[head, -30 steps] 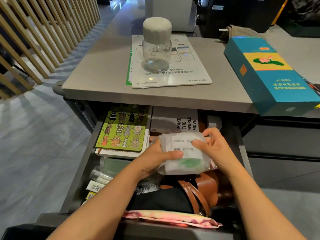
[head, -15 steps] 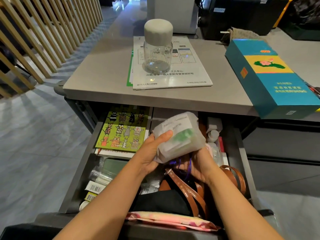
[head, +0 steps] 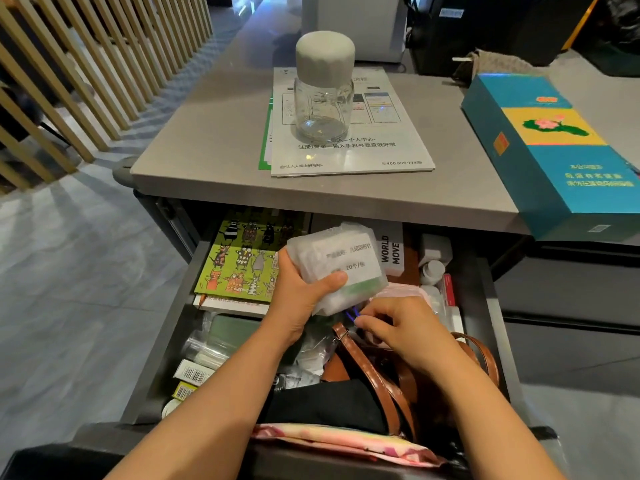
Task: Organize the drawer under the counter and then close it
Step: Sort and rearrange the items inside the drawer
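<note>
Lighting was moderate and even. Soft glare lay on the laminated sheet (head: 374, 147) under the jar (head: 323, 102). The drawer (head: 162, 344) below the jar sat in shadow under the table (head: 214, 147). Railing (head: 86, 74) left of the jar bowed from wide-angle distortion.

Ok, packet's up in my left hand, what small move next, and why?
Probably draw the blue cord clear with the right hand: its fingertips are at it, and the left hand holds the plastic packet lifted off that spot in the open drawer.
</note>
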Motion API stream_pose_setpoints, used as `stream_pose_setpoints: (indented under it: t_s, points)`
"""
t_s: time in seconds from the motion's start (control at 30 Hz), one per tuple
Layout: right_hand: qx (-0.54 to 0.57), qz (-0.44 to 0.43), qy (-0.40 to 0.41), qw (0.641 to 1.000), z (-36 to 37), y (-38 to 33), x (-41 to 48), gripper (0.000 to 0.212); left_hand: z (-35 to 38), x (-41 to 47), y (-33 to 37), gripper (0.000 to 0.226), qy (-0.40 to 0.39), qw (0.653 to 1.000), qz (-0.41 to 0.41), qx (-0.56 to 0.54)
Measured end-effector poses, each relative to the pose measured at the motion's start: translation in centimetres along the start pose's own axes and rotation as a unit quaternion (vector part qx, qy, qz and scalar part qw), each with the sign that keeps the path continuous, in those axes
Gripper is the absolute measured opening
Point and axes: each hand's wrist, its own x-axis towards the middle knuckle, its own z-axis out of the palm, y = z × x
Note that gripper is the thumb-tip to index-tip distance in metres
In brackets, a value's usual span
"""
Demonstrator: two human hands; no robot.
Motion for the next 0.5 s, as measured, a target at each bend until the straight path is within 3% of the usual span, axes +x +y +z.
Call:
stream_pose_setpoints:
  t_s: [0.2, 0.33, 0.5]
  points:
    - [0.174, -0.092, 0.161, 0.967, -0.4, 0.6, -0.2, 0.03, -0.4, -0.2, 0.0, 0.079, -0.033, 0.998, -0.013, 0.044]
    - [0.23, -0.084, 0.209, 0.947, -0.5, 1.3, 0.2, 0.028, 0.1, -0.5, 0.3, 0.083, -0.056, 0.996, -0.05, 0.045]
    - [0.298, -0.031, 0.258, 0.919, -0.3, 2.2, 1.0, 0.022, 1.1, -1.0, 0.4, 0.067, -0.102, 0.99, -0.09, 0.031]
